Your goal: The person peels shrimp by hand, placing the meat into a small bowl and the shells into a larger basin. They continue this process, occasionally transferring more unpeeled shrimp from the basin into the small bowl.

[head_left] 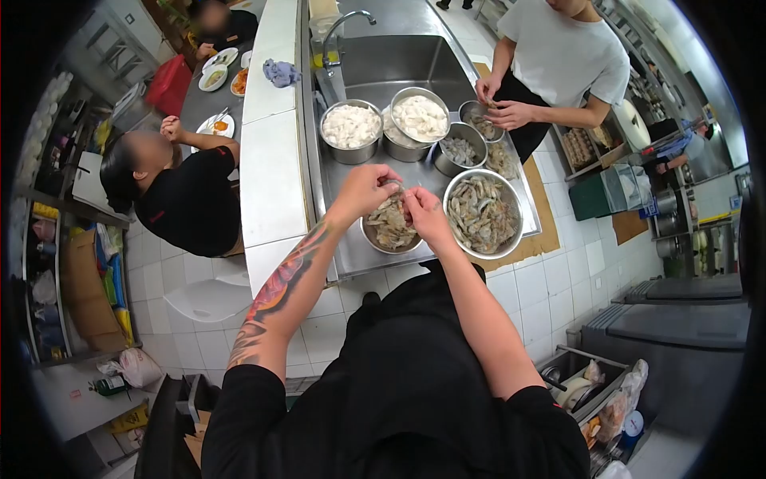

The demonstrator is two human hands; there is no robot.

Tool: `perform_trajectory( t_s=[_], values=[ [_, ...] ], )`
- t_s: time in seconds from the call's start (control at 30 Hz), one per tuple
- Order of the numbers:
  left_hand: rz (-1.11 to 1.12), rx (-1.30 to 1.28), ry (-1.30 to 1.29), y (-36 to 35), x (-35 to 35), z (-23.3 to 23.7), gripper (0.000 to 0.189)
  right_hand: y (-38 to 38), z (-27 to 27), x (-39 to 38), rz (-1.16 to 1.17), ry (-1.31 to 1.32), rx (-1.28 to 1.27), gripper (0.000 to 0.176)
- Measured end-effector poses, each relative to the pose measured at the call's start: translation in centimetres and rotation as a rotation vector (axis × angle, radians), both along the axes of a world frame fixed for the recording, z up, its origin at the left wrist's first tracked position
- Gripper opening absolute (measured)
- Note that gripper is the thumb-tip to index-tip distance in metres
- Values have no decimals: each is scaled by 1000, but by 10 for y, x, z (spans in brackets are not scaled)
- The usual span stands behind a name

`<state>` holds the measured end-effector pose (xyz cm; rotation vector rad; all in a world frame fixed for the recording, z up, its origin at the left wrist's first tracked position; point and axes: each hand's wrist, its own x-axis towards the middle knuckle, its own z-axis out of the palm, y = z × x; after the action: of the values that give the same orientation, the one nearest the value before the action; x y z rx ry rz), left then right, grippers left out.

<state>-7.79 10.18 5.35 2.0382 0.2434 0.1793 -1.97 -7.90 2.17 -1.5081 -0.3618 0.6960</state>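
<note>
Over a metal bowl of shrimp shells and heads, my left hand and my right hand meet with fingertips pinched. Between them is a small greyish shrimp, mostly covered by the fingers. Just right of my right hand stands a larger steel bowl heaped with whole shrimp. Behind it, a steel pot contains peeled grey shrimp.
Two pots of white food stand before the sink and its faucet. Across the counter, a co-worker handles something small over another bowl. A tiled ledge runs along the left; people sit beyond it.
</note>
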Motion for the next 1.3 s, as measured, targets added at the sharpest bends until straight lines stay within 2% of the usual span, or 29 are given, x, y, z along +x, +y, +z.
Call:
perform_trajectory(
  t_s=[0.13, 0.2, 0.33, 0.4, 0.43, 0.5, 0.57, 0.63, 0.67, 0.8, 1.0, 1.07, 1.1, 1.17, 1.2, 1.3],
  values=[
    [-37, -29, 5, 0, 1, 1, 24, -3, -10, 6, -30, -126, 49, 26],
    [-34, -75, -2, 1, 1, 0, 24, -4, -9, 6, -105, -355, -5, 25],
    [0, -20, -9, 6, 2, 6, 26, -12, -6, 4, -151, -386, -39, 21],
    [24, 17, -28, 7, 2, 7, 25, -17, -9, 3, -102, -601, -196, 17],
    [28, 37, -28, 7, 2, 8, 23, -19, -24, 6, -105, -601, -196, 17],
    [28, 58, -27, 7, 2, 6, 22, -22, -48, 10, 122, -1047, -551, 17],
    [14, 104, 29, 7, 2, -3, 18, -18, -51, 10, 90, -959, -501, 21],
    [5, 97, -2, 8, 3, -11, 18, -9, -35, 6, -60, -392, -207, 23],
    [-11, 92, -37, 8, 4, -14, 18, -9, -21, 7, -22, -130, -80, 27],
    [-65, -15, 29, 4, 4, -4, 20, 1, -8, 2, -5, -2, 95, 32],
    [-129, 162, -29, 2, 3, -2, 24, 1, -14, -4, -92, 50, 167, 23],
    [-144, -73, 48, 1, 6, -7, 26, -1, -10, -5, -108, 80, 165, 21],
    [-147, -78, 47, -1, 4, -4, 26, -1, -10, -5, -111, 79, 161, 21],
    [-93, -81, -74, -7, 3, 3, 26, -1, -9, -3, -128, 350, 267, 23],
    [-106, -89, -78, -8, 4, 3, 26, -2, -7, -5, -142, 344, 262, 23],
    [-111, -65, -70, -11, 4, 8, 26, 2, -2, -12, -98, 537, 378, 29]
  ],
)
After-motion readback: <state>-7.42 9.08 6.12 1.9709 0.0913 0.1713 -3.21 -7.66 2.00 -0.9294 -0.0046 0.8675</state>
